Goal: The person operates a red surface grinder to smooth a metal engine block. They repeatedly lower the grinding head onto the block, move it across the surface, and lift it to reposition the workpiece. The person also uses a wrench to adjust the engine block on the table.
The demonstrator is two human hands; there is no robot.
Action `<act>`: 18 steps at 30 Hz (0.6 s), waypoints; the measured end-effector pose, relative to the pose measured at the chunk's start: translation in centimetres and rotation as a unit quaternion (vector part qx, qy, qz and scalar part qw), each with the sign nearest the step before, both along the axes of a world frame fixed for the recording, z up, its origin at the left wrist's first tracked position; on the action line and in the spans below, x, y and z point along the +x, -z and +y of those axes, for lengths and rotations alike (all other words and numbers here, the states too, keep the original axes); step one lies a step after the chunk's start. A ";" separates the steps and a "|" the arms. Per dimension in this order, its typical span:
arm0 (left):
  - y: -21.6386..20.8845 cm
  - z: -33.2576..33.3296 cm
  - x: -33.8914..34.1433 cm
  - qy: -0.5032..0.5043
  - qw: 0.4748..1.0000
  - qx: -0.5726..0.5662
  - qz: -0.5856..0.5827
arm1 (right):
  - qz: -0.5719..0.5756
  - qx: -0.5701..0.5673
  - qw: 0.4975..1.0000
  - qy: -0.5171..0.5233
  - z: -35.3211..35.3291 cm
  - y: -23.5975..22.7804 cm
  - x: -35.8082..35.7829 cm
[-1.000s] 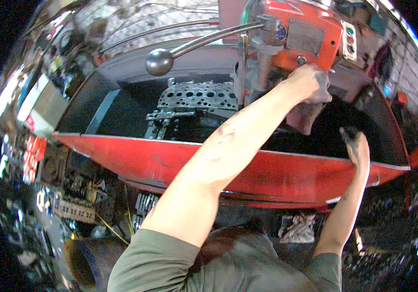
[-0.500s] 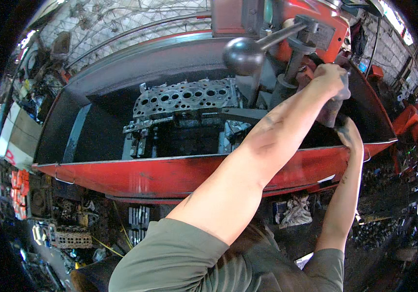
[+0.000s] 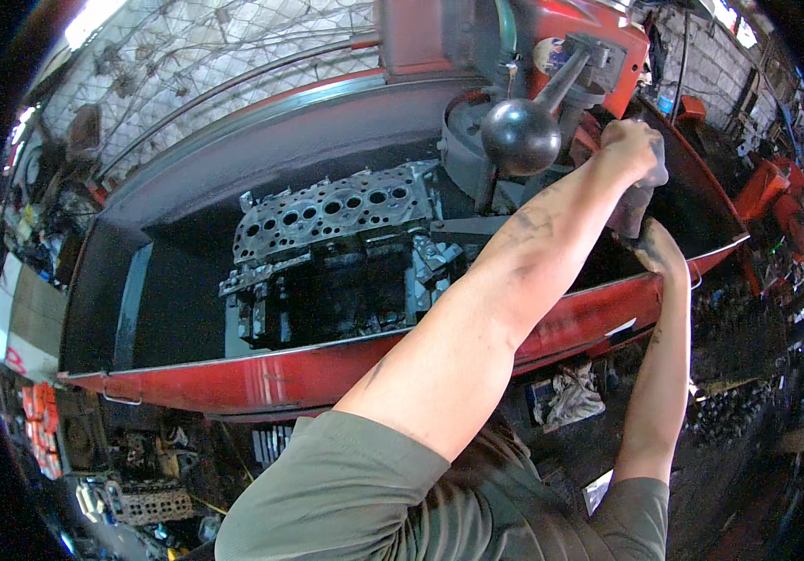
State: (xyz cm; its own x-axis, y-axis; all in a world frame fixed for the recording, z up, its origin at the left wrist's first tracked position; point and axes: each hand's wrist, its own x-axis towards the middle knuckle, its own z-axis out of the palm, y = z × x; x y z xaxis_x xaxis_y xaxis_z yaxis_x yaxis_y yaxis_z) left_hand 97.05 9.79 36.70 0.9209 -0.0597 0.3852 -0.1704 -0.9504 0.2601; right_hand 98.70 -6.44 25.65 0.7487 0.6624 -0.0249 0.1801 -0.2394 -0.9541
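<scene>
My left arm reaches across to the upper right, where my left hand (image 3: 634,150) is closed around the upper end of a dark grey cylindrical piece (image 3: 630,213) whose kind I cannot make out. Just below, my right hand (image 3: 658,249) is closed at the lower end of the same piece; its fingertips are partly hidden. Left of my hands, a black ball (image 3: 521,137) sits on the end of a metal lever (image 3: 565,77) on the red machine head (image 3: 624,58). An engine cylinder head (image 3: 332,213) with a row of round bores rests tilted on a fixture in the machine's tray.
The tray's red front wall (image 3: 261,381) runs between my body and the machine. Another cylinder head (image 3: 154,505) lies at lower left near orange boxes (image 3: 42,430). A crumpled cloth (image 3: 575,397) lies below the tray. Red equipment (image 3: 776,201) stands at right.
The ball lever has swung rightward relative to the machine. My view has turned slightly, shifting the tray and cylinder head in the picture. Both hands stay at the dark piece.
</scene>
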 end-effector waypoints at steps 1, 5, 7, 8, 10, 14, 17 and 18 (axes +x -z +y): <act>0.2 0.1 0.1 0.001 1.000 -0.012 -0.005 | 0.041 0.043 0.998 0.006 0.1 0.1 0.0; 0.4 0.3 -0.2 0.023 0.997 -0.006 -0.074 | 0.015 -0.026 0.999 0.031 -0.5 0.5 0.5; 0.0 0.5 -0.8 0.023 0.999 -0.006 -0.022 | -0.014 -0.074 0.997 0.036 -0.9 0.9 1.2; -0.2 0.6 -1.1 0.019 1.000 -0.008 -0.002 | 0.007 -0.058 0.998 0.038 -1.0 1.1 1.7; -0.6 0.9 -1.8 0.011 0.999 -0.002 0.030 | 0.000 -0.046 0.999 0.025 -1.3 1.7 2.7; -0.5 1.7 -2.6 0.020 0.999 0.041 0.003 | 0.015 -0.024 1.000 0.012 -1.9 3.1 4.3; -0.1 2.4 -3.1 0.001 1.000 0.022 0.012 | 0.029 -0.037 0.999 0.017 -2.1 3.8 5.1; 0.0 2.7 -3.3 0.004 1.000 0.020 0.007 | 0.019 -0.052 0.998 0.016 -2.1 3.9 5.3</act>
